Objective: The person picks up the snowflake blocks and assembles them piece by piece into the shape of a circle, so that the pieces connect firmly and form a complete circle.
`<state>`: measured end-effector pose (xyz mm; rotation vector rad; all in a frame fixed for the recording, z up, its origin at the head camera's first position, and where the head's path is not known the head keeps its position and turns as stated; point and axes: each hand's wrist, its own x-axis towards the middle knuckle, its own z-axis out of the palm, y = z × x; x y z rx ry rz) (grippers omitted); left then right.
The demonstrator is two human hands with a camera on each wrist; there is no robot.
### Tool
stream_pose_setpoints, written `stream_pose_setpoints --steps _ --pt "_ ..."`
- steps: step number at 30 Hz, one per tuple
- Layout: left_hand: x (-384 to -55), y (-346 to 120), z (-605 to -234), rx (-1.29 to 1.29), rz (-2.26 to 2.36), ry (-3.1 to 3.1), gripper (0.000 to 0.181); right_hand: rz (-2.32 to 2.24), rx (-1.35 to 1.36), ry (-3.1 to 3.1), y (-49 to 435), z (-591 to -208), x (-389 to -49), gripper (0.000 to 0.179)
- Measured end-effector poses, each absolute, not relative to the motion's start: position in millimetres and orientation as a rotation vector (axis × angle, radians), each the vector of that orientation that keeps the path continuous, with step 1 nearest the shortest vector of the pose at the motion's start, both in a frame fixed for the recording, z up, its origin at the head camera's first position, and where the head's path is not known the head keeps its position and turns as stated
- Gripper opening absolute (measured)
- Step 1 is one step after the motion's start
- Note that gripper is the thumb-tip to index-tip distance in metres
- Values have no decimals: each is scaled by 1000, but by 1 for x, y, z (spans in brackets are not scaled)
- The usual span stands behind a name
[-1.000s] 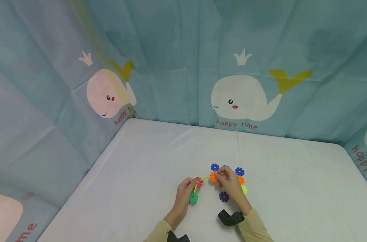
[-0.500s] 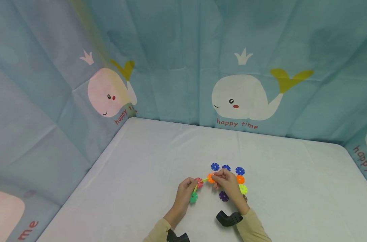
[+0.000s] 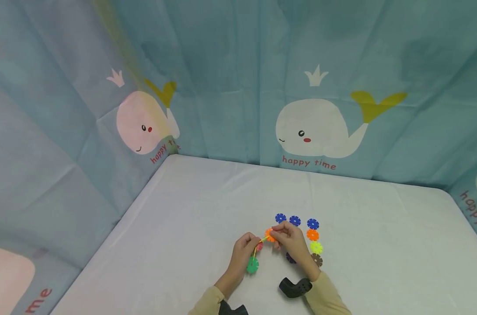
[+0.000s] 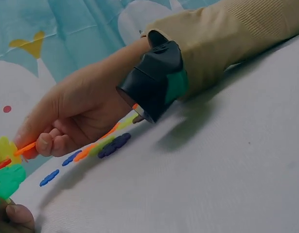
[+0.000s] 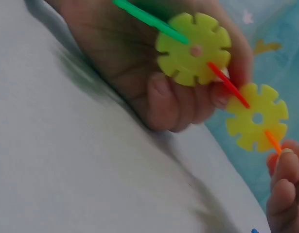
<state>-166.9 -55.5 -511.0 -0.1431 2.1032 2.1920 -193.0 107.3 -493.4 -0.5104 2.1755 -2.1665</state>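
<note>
A chain of slotted snowflake discs hangs from my left hand (image 3: 242, 256): a green disc (image 3: 252, 265), a yellow disc (image 5: 177, 63), a red disc (image 5: 229, 85) and a second yellow disc (image 5: 274, 108). My left thumb and fingers pinch the chain around the red disc, partly covering it in the head view. My right hand (image 3: 295, 245) pinches an orange disc (image 3: 269, 235) by its edge. That orange disc stands edge-on at a slot of the end yellow disc, overlapping it in the right wrist view. Both hands are raised over the table.
Right of the hands lie loose discs: blue discs (image 3: 313, 224) at the back, then an orange one (image 3: 312, 235), a yellow one (image 3: 316, 247) and a brown one (image 3: 317, 260). A purple disc (image 3: 290, 258) is partly behind the right hand. A whale-print curtain (image 3: 222, 122) borders the white table (image 3: 175, 245).
My right hand has carried the orange disc left from beside the loose discs to the chain's end yellow disc. My left hand has turned slightly, and the green disc hangs lower.
</note>
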Motion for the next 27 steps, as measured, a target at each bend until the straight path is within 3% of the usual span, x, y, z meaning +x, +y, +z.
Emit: stream_pose_setpoints --steps 8,11,15,19,23,27 --pt "-164 -54 -497 -56 2155 2095 19 -2095 -486 2238 98 -480 -194 11" --pt "-160 -52 -487 -9 2148 2111 17 -1973 -521 2528 100 -491 -202 9" --pt "-158 -51 -483 -59 2159 2119 16 -1374 -499 3167 108 -508 -213 16" --pt "-158 -53 -487 -127 2191 2118 17 -877 -503 3335 111 -513 -213 25" --pt "-165 -55 -502 -159 2230 2084 17 -1000 -468 3312 109 -513 -214 10" --pt "-168 -56 -512 -202 2251 2070 20 -1129 -388 3227 108 -512 -215 14"
